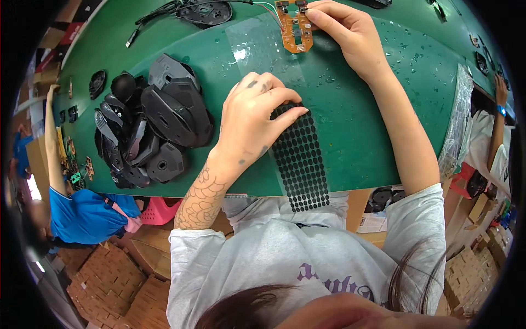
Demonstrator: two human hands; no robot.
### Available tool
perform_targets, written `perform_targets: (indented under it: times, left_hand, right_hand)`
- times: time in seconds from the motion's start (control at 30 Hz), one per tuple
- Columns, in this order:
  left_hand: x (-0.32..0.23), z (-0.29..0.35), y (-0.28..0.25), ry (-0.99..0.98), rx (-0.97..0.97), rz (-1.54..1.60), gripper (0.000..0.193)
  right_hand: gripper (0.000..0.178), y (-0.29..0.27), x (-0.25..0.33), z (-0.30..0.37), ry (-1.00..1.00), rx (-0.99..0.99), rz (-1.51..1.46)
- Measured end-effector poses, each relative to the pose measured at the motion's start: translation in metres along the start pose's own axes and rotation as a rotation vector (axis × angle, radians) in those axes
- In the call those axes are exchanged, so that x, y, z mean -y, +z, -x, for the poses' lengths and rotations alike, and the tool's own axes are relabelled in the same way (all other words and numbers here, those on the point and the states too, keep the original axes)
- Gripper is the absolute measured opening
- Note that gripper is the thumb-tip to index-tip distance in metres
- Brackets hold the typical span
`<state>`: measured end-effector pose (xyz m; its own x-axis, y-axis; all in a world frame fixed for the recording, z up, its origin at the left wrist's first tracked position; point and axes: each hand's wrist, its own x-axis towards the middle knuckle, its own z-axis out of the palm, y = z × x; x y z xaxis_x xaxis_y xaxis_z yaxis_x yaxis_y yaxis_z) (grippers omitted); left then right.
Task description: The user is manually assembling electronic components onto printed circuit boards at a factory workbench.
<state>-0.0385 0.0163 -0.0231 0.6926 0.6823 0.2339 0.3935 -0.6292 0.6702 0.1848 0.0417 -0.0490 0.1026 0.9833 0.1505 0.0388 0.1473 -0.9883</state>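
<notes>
My left hand (249, 118) is closed at the far end of a clear sheet of black oval stick-on pads (300, 159). Its thumb and forefinger pinch there, and the sheet's near end hangs past the table edge. Beyond it, an orange circuit board (287, 38) lies over a clear plastic strip (246, 49). My right hand (350, 35) grips the board by its upper right edge, with the other fingers curled. Thin red, white and green wires run leftward from the board to a black mouse base (205, 13) with a cable.
A heap of black mouse shells (172, 104) stands on the green table (356, 148), left of my left hand. Clear plastic wrap (459, 120) lies along the right edge. At far left a co-worker in a blue shirt (90, 216) reaches over the table; another co-worker's hand (500, 90) shows at right.
</notes>
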Motion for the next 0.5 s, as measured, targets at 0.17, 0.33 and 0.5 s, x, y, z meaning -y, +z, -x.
perform_targets:
  times: [0.17,0.33,0.5]
  left_hand:
    - [0.0014,0.0006,0.001,-0.024,0.028,0.041,0.01]
    - [0.0006,-0.0003,-0.0009,-0.06,0.049,0.07,0.01]
    - [0.0015,-0.0001,-0.0005,-0.03,0.074,0.073,0.01]
  right_hand:
    - [0.014,0.0001,0.0011,-0.0005,-0.021,0.018,0.028]
    - [0.014,0.0003,-0.0024,0.0001,-0.008,-0.003,0.044]
    - [0.014,0.0,-0.0019,-0.0003,-0.042,0.019,0.05]
